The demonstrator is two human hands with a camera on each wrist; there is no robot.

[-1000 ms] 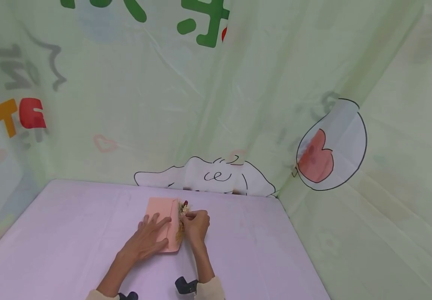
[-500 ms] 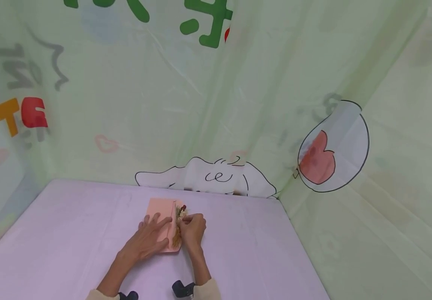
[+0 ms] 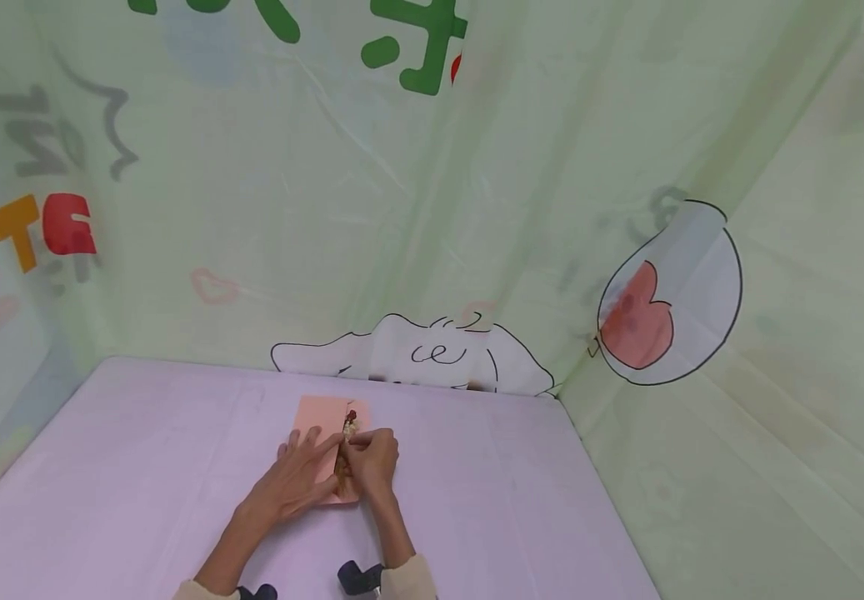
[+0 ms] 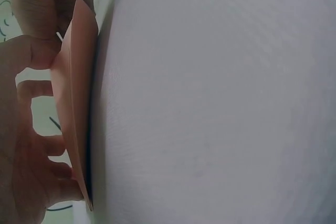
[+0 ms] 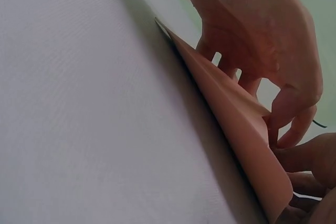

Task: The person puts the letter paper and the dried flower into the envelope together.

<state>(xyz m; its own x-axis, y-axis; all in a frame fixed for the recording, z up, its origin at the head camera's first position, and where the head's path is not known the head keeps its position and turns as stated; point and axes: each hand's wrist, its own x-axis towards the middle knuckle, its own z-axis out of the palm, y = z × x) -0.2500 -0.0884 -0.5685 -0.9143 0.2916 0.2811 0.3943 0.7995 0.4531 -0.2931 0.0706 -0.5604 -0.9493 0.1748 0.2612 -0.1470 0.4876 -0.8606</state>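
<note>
A pink paper envelope (image 3: 319, 410) lies on the table in the head view, its right side open. My left hand (image 3: 292, 473) presses on it from the left with spread fingers, the index finger and thumb at the opening's edge. At that opening, my right hand (image 3: 375, 460) pinches a small bunch of dried flowers (image 3: 352, 423) with a dark red bloom at its top. Its lower stems show between the two hands. In the left wrist view the envelope (image 4: 76, 87) appears edge-on, slightly bulged. The right wrist view shows its lifted paper edge (image 5: 262, 121) by the fingertips; the flowers are hidden there.
A pale lilac cloth covers the table (image 3: 514, 492). Behind and beside it hang light green printed curtains (image 3: 312, 208), close to the table's far edge. Dark straps with camera mounts (image 3: 360, 577) sit at the wrists.
My right hand has moved left, carrying the dried flowers from beside the envelope's right edge onto its opening. The left hand has stayed in place on the envelope.
</note>
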